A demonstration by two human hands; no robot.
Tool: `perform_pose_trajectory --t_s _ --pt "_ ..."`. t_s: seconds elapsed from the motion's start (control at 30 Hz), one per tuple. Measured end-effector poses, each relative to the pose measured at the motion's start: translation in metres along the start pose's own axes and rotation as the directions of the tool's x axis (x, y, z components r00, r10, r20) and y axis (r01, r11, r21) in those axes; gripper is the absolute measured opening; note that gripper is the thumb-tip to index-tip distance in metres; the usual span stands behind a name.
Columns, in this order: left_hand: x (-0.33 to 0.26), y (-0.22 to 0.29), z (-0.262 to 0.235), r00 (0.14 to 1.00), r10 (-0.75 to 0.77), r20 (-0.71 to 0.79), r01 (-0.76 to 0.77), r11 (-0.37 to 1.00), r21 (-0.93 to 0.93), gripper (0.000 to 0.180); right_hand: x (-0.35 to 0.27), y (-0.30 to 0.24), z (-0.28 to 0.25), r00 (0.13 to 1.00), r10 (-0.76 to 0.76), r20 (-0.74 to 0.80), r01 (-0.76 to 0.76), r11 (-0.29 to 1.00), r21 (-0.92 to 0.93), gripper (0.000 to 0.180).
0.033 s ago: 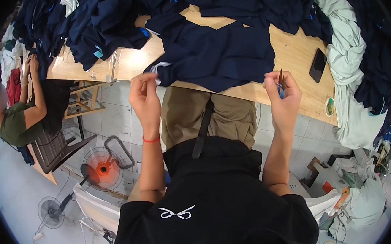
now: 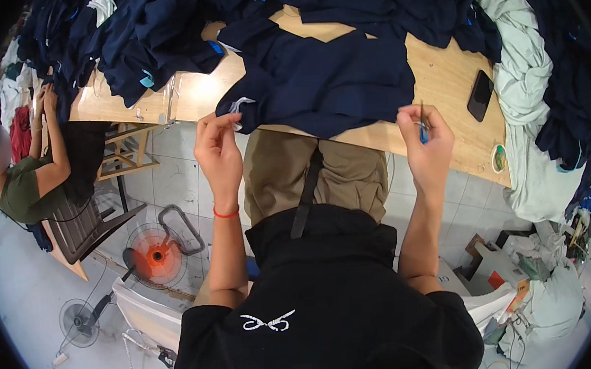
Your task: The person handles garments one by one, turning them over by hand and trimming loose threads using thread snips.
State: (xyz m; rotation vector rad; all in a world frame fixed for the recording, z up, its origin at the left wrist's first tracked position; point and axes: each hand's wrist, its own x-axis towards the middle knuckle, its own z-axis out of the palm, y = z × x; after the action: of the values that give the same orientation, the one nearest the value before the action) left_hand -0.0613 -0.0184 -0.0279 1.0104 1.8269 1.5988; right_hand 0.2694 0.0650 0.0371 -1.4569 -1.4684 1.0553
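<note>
A navy garment piece (image 2: pixel 329 85) lies spread on the wooden table in front of me, its near edge hanging over the front. At its left end, beside a white strip (image 2: pixel 240 105), my left hand (image 2: pixel 219 145) is closed in a pinch on the garment's edge. Near the opposite corner, my right hand (image 2: pixel 429 139) is closed round small thread snips (image 2: pixel 423 133) with a blue handle and dark pointed blades. The fingertips of this hand touch the fabric's right corner. Whether they also grip the cloth is hard to make out.
Navy garments (image 2: pixel 159 35) heap along the far side of the table (image 2: pixel 444 89). At right are a black phone (image 2: pixel 481 96), a tape roll (image 2: pixel 498 158) and pale green cloth (image 2: pixel 522 62). Another person (image 2: pixel 28 178) works at far left; fans (image 2: pixel 155 256) stand on the floor.
My hands have shifted only slightly, and the snips in my right hand have turned a little. The garment's left end has moved slightly.
</note>
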Motion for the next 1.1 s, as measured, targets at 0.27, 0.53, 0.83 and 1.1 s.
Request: perform_pose_trajectory --t_s 0.27,0.53,0.83,1.1 --pt "-0.007 -0.014 -0.006 0.982 0.172 0.084 -0.187 0.763 0.619 0.031 0.022 0.079 0.034 0.837 -0.190 -0.513 -0.021 0.926 -0.377 0.037" --pt "0.015 -0.017 -0.045 0.988 -0.045 0.145 0.059 0.994 -0.096 0.014 0.027 0.101 -0.003 0.814 0.560 -0.154 -0.463 0.786 0.409 0.027" --pt "0.023 0.006 -0.045 0.965 -0.219 0.141 0.252 0.646 -0.720 0.031 0.034 0.095 -0.012 0.973 0.217 -0.075 -0.129 0.787 0.604 0.016" --pt "0.010 0.022 -0.034 0.933 -0.318 0.167 0.331 0.580 -0.744 0.030 0.027 0.088 -0.014 0.939 0.343 0.021 -0.340 0.917 0.210 0.017"
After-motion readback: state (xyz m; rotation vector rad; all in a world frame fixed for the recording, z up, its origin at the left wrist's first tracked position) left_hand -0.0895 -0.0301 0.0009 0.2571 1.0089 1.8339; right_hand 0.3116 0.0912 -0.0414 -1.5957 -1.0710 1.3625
